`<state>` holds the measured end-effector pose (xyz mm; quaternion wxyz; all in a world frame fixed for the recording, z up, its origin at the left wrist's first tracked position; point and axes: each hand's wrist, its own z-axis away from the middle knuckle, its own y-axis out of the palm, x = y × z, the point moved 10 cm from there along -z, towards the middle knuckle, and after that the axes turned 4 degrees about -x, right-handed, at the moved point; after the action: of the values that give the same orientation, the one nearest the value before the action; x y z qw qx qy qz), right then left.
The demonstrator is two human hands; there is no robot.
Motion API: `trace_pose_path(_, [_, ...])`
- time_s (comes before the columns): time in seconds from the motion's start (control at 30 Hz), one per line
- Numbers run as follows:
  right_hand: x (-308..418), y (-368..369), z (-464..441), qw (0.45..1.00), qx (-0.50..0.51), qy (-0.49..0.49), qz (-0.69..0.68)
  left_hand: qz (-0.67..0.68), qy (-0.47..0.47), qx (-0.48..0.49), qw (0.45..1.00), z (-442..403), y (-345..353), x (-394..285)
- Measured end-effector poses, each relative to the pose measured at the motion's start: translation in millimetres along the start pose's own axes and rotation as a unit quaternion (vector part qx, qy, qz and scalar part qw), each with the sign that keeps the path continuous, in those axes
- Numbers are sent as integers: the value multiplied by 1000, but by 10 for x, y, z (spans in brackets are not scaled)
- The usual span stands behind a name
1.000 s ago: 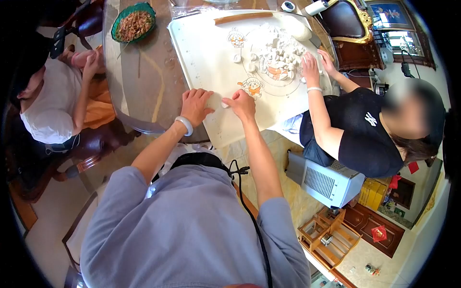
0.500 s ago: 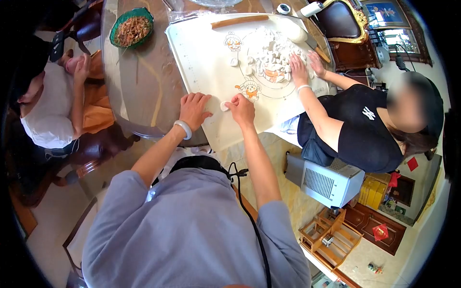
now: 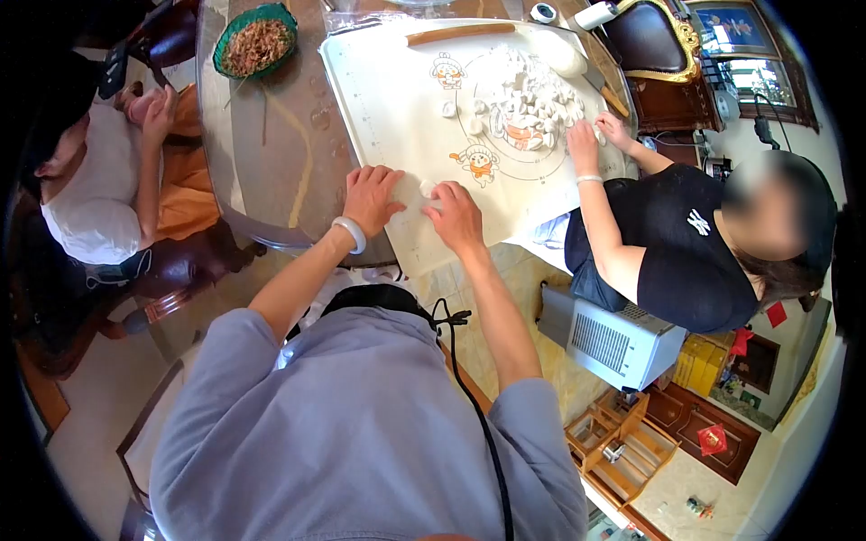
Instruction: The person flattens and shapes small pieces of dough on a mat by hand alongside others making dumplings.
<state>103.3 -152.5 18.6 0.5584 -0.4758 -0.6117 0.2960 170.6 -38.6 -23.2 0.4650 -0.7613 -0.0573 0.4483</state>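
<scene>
Just one dough piece (image 3: 427,188) between two hands (image 3: 370,198), on one mat (image 3: 388,99).

Bright scene; mat (image 3: 379,117) washed pale; strong fisheye bend, black corners.

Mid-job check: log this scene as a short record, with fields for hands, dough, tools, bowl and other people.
Left hand: left hand palm down, fingers spread, at the left edge of the mat
Right hand: right hand beside a small dough piece; grip unclear
Dough: dough pile and large lump on the mat
Tools: wooden stick along the far edge; knife near the right edge
Bowl: green bowl of brownish filling, left of the mat
Others: person in black with hands near the pile; person in white at left
</scene>
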Motion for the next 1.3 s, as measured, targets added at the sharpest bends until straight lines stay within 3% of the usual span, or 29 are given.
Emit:
trace_pose_path(0.1, [-514,-61,178,958,-82,217,-167,28,12,-7,1000,-43,-17,-43])
trace_pose_path(0.2, [-833,157,298,921,-93,298,-235,51,1,7,999,-82,92,-121])
trace_pose_path(0.27, [-954,336,301,900,-85,334,-269,49,-8,21,999,-168,194,-174])
trace_pose_path(0.37, [-815,437,205,924,-30,313,-216,31,-11,43,999,-221,280,-219])
trace_pose_path(0.5, [-906,438,258,876,-62,381,-288,28,-9,26,999,-249,332,-207])
trace_pose_path(0.6, [-846,489,216,888,-32,362,-282,31,-11,17,999,-231,352,-192])
trace_pose_path(0.7, [-890,346,171,921,-61,337,-185,50,-20,8,999,-244,307,-158])
trace_pose_path(0.83, [-503,252,52,979,-57,170,-98,56,-26,10,998,-198,240,-68])
trace_pose_path(0.93, [-274,271,-60,990,8,136,-44,56,-10,-24,998,-156,180,-59])
trace_pose_path(1.13, [-109,162,-96,998,-20,60,-18,73,26,-38,996,-60,147,-31])
trace_pose_path(1.3, [-112,263,-104,997,13,74,-6,68,37,-63,995,-63,115,-63])
